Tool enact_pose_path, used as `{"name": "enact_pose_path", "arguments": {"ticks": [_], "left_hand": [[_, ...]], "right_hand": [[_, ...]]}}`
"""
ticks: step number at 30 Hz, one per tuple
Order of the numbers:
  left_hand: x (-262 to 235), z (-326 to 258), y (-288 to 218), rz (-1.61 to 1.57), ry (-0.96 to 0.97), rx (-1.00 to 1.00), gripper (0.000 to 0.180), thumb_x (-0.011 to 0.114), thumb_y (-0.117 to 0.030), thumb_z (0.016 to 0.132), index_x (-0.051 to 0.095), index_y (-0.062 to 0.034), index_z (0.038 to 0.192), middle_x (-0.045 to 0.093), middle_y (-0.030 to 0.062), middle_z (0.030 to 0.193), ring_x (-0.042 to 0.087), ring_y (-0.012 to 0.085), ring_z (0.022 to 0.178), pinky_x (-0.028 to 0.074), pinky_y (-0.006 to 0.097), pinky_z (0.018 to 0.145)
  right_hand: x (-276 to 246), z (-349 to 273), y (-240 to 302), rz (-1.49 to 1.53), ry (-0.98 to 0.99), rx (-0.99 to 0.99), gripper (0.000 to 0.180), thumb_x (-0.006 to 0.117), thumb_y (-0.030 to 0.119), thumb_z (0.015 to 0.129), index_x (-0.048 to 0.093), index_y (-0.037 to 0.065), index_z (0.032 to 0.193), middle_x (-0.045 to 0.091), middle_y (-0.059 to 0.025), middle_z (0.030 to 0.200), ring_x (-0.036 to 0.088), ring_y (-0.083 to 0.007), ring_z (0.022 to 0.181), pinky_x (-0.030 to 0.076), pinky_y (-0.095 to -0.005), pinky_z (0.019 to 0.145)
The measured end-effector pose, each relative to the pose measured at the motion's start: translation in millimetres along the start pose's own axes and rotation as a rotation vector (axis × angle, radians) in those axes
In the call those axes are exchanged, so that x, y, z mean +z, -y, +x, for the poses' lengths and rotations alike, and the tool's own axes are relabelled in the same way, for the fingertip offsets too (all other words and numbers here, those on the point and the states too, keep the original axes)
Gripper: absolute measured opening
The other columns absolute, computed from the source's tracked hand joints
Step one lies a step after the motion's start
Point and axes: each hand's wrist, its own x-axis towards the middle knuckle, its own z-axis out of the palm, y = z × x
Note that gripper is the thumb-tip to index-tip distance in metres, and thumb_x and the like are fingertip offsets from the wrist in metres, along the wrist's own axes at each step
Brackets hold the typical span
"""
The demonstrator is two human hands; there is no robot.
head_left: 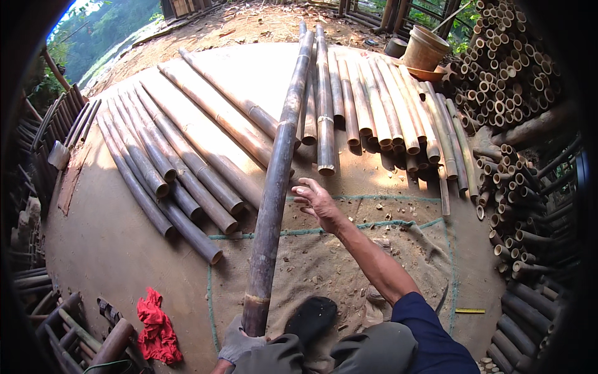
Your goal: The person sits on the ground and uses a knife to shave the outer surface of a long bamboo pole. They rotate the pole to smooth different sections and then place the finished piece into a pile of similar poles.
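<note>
My left hand (238, 343), in a grey glove, grips the near end of a long dark bamboo pole (278, 163) that runs away from me toward the far edge of the ground. My right hand (316, 201) is bare, with fingers apart, stretched out just right of the pole's middle and not touching it. Beneath the hand lies a burlap sheet (349, 255) with a green stitched border, scattered with chips. My dark shoe (311, 318) rests on the sheet beside the pole's near end.
Rows of cut bamboo poles lie on the ground at left (168, 168) and at the far right (386, 112). Stacked bamboo sections (511, 81) line the right side. A clay pot (425, 47) stands at the back. A red cloth (157, 330) lies at lower left.
</note>
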Motion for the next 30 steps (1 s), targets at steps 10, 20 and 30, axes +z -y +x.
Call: {"name": "enact_pose_path", "arguments": {"ticks": [10,20,30], "left_hand": [[60.4,193.2,-254.0,0.13,-0.345,0.396,0.08,0.097,-0.056,0.071,0.065,0.0002,0.118,0.077,0.0228,0.102,0.079,0.0352,0.095,0.062,0.047,0.084],[103.5,243.9,-178.6,0.299,-0.63,0.783,0.082,0.097,-0.04,0.079,0.06,-0.0003,0.14,0.066,0.0253,0.133,0.062,0.0458,0.13,0.052,0.052,0.113],[56.5,220.4,22.7,0.643,-0.652,0.443,0.082,0.074,-0.051,0.098,0.049,-0.0095,0.163,0.048,0.019,0.169,0.04,0.0466,0.158,0.022,0.064,0.133]], "right_hand": [[-44.9,-200.0,-54.2,0.082,-0.221,0.054,0.041,0.065,0.026,0.112,0.059,0.004,0.146,0.074,-0.0094,0.118,0.075,-0.0177,0.102,0.062,-0.036,0.093],[-36.2,-246.2,-120.3,-0.109,-0.133,0.167,0.034,0.069,0.022,0.11,0.067,0.001,0.137,0.074,-0.0056,0.111,0.07,-0.0113,0.096,0.057,-0.0293,0.086],[-12.0,-198.2,-120.3,-0.685,-0.029,0.05,0.033,0.07,0.022,0.106,0.071,-0.001,0.129,0.079,-0.0195,0.111,0.077,-0.0292,0.103,0.059,-0.0411,0.095]]}}
